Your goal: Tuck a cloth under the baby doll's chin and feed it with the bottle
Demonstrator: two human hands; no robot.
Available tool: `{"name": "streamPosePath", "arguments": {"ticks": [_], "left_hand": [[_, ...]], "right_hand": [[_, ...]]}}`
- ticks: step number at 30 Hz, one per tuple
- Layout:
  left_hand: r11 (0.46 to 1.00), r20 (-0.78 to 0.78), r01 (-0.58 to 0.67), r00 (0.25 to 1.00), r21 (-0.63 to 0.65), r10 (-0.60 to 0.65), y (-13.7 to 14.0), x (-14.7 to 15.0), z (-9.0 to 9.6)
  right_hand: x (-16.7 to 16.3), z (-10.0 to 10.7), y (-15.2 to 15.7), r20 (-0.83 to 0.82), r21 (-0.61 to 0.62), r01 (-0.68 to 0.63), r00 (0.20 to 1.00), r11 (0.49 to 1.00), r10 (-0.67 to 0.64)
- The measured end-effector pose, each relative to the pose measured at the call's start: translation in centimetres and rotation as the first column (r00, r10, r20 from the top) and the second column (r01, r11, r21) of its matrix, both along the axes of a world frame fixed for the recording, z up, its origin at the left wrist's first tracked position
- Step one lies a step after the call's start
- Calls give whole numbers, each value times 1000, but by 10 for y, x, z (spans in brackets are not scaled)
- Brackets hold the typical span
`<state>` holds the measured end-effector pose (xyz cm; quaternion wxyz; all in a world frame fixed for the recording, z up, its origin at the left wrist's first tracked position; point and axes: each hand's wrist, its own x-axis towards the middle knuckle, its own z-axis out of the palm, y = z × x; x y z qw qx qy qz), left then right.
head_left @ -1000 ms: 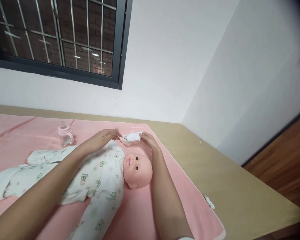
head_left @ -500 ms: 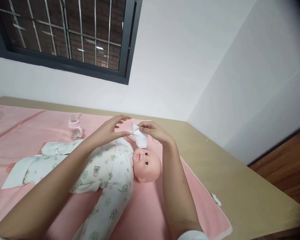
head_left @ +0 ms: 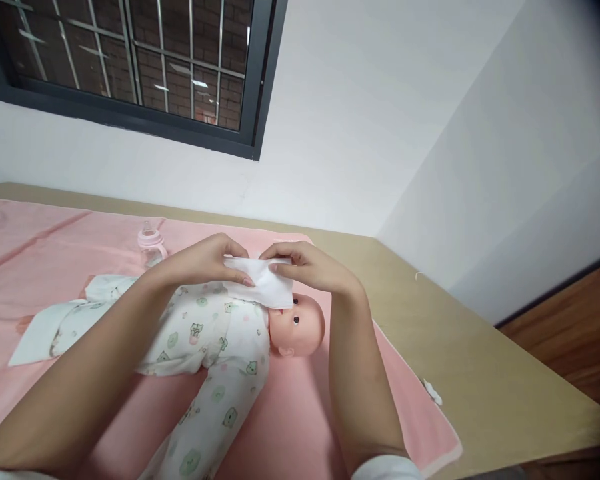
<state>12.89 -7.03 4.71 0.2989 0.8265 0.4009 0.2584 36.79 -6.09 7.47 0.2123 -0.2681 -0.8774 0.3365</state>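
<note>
Your L hand [head_left: 207,261] grasps the white cloth [head_left: 264,288] at its left part, w/ the thumb on the near side. Your R hand [head_left: 317,265] pinches the same cloth near its upper right corner, thumb also in front. So both grips are closed on it, and the cloth is spread btwn them. It is over the upper chest and lower face of the doll [head_left: 305,333], hiding part of the mouth; whether it touches the doll, I cannot tell. The doll lies on its back on the pink mat [head_left: 290,420], head to the right, w/ a printed white suit. Beyond your L forearm stands the baby bottle [head_left: 150,241], partly hidden. A small white piece [head_left: 433,392] lies at the mat's right edge, on the table [head_left: 430,320].
</note>
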Motion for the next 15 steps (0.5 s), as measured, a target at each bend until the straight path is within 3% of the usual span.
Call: {"name": "streamPosePath", "arguments": {"ticks": [3, 9, 15], "left_hand": [[998, 130, 49, 990, -25, -46, -6, -1, 5], [987, 275, 116, 951, 113, -143, -11, -5, 8], [984, 258, 117, 963, -136, -79, -9, 6, 0]], "right_hand": [[1, -3, 4, -74, -11, 41, 996, 999, -42], [10, -11, 20, -238, -103, 116, 961, 988, -138], [32, -40, 65, -271, -291, 165, 930, 942, -247]]}}
